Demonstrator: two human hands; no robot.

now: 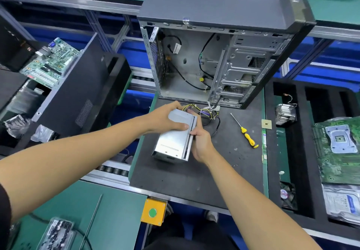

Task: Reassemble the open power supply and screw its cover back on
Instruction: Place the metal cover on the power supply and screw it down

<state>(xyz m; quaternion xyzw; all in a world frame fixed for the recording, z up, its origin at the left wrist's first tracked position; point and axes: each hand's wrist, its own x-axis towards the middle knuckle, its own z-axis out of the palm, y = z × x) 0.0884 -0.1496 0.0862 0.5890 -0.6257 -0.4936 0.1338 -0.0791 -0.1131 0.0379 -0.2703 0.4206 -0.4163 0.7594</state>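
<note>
1. Head view, step in hand: the cover is judged to be in the middle of being seated on the power supply (174, 136), which lies on the dark mat (194, 173) of the worktop, at the centre of the view, just in front of the open computer case (214, 62).
2. The left hand (165, 118) is laid over the far end of the box, its fingers curled over the top face and the thumb pressed against the near face, so the box is held by it.
3. The right hand (201, 142) is set against the long side at 3 o'clock of the box, its fingers (194, 133) pinched at the seam, where a thin dark gap is seen between cover and body.
4. No screws are seen driven; whether any sit in their holes cannot be told.
5. Next move, as a judgement: the seam is to be pressed shut along its whole length, with the wire bundle (204, 111) at 12 o'clock of the box kept out of the joint, before the screwdriver (245, 132), lying at 3 o'clock and well apart, is taken up.
6. Materials: the box is of thin folded sheet metal, pale grey, smooth and faintly shiny, with sharp square edges.
7. The mat looks soft, matt and speckled with crumbs.
8. The screwdriver has a slim steel shaft and a yellow handle with black bands.
9. The wires are thin, limp and many-coloured.
</note>
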